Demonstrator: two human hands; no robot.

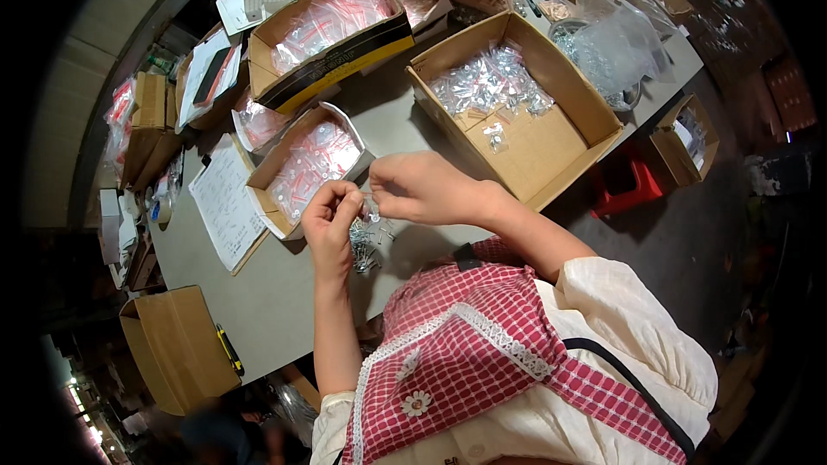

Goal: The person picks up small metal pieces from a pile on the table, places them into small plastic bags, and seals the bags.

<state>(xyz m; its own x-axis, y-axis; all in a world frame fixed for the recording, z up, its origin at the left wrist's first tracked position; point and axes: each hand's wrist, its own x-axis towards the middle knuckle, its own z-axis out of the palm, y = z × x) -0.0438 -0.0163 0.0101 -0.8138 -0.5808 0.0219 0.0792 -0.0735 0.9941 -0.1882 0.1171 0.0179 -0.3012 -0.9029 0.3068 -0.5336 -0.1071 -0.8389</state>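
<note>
My left hand [331, 217] and my right hand [424, 190] meet over the near part of the table. Pinched between the fingers of both is a small clear plastic bag [371, 208]; what it contains is too small to make out. Just below the hands lies a loose pile of metal screws [363, 251]. A small white-edged carton [357, 136] of clear bags with red strips stands beside my left hand. To the right of my right hand, a larger cardboard box [538, 164] holds many filled small bags, with one lying apart on its bottom.
A black-and-yellow box [345, 69] of red-striped bags stands farther back. Handwritten paper [226, 198] lies at left. A yellow utility knife [229, 350] is by an empty-looking carton [177, 346]. A bowl of metal parts [594, 60] sits far right, near a red stool [626, 185].
</note>
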